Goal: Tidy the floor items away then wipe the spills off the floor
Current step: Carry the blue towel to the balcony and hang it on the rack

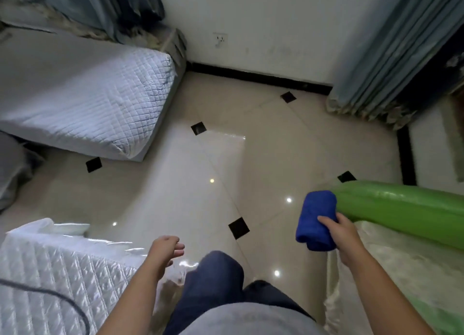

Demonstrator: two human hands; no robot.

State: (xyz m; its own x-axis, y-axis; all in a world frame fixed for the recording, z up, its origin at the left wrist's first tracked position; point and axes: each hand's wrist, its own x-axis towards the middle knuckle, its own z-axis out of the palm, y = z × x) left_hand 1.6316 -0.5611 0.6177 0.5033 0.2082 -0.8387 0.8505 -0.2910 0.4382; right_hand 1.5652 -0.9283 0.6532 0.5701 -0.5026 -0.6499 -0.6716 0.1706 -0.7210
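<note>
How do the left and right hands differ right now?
The right hand is closed around a rolled blue cloth; the left hand holds nothing, its fingers loosely open. The right hand is beside the green cushion, the left near the white quilted bedding. Both are bare and above the tiled floor.

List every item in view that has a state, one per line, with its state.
Blue cloth: rolled up, gripped in the right hand.
Left hand: open, empty.
Curtain: hanging down to the floor.
Floor: glossy, no loose items visible.
Wall socket: nothing visibly plugged in.
</note>
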